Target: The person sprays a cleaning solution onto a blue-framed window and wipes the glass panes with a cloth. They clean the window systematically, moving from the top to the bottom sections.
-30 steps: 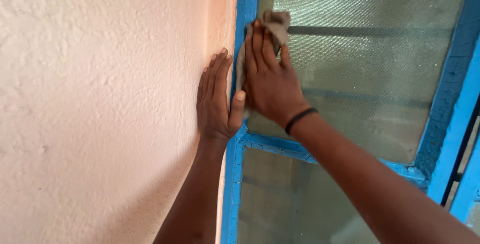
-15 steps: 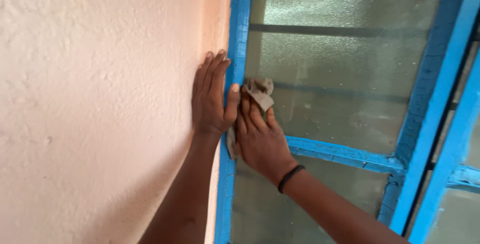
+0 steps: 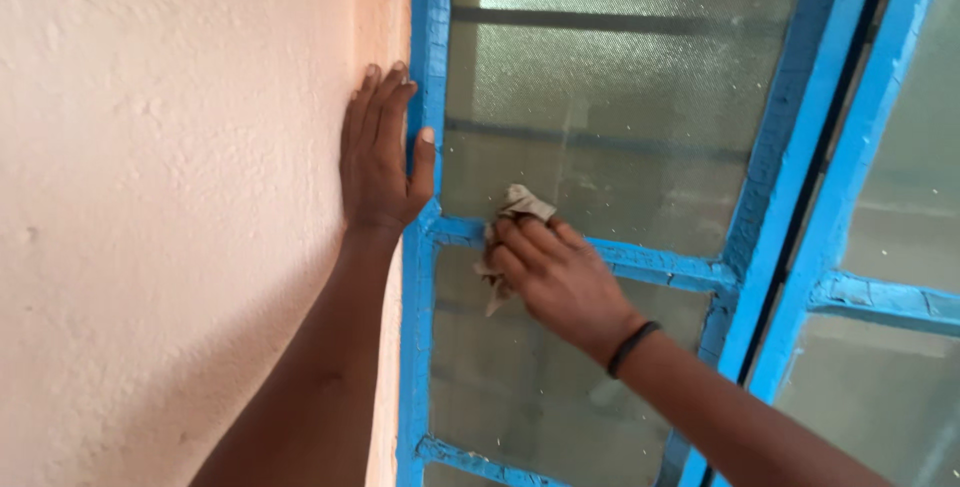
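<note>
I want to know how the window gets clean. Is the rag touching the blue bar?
Touching. The head view shows the right hand pressing the rag against the blue bar.

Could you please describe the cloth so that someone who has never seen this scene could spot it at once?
Find the blue window frame beside the pink wall. On its horizontal crossbar, the right hand presses a small crumpled grey-brown cloth. It is the only soft, dull-coloured thing against the blue paint and frosted glass.
</note>
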